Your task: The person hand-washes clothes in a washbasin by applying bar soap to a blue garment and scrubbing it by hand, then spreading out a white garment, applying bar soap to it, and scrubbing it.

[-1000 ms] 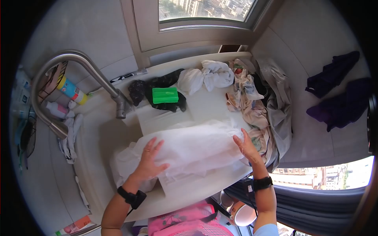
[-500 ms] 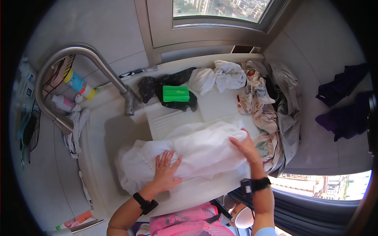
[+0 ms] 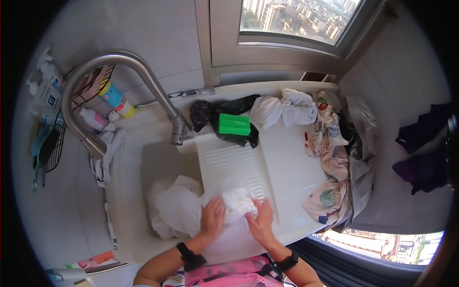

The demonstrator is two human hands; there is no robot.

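A thin white cloth [image 3: 179, 205] trails from the sink basin over the lower end of the ribbed washboard [image 3: 227, 162]. Part of it is bunched up between my two hands. My left hand [image 3: 213, 217] has its fingers closed on the left side of the bunch. On the right side my right hand [image 3: 262, 221] grips the cloth, thumb on top, its fingertips slightly blurred. Farther up, a green soap box [image 3: 234, 125] rests on a dark cloth [image 3: 246, 139].
A curved faucet [image 3: 138, 62] arches over the basin's left. White bundled cloths [image 3: 284, 107], patterned fabric [image 3: 330, 198] and a grey cloth [image 3: 362, 153] line the back and right rim. Bottles [image 3: 117, 100] stand at left; purple cloths [image 3: 418, 165] hang at right.
The white cloth was spread across the board under both flat hands. Now it is gathered into a bunch, my right hand has moved left and closed on it, and the board's ridges show.
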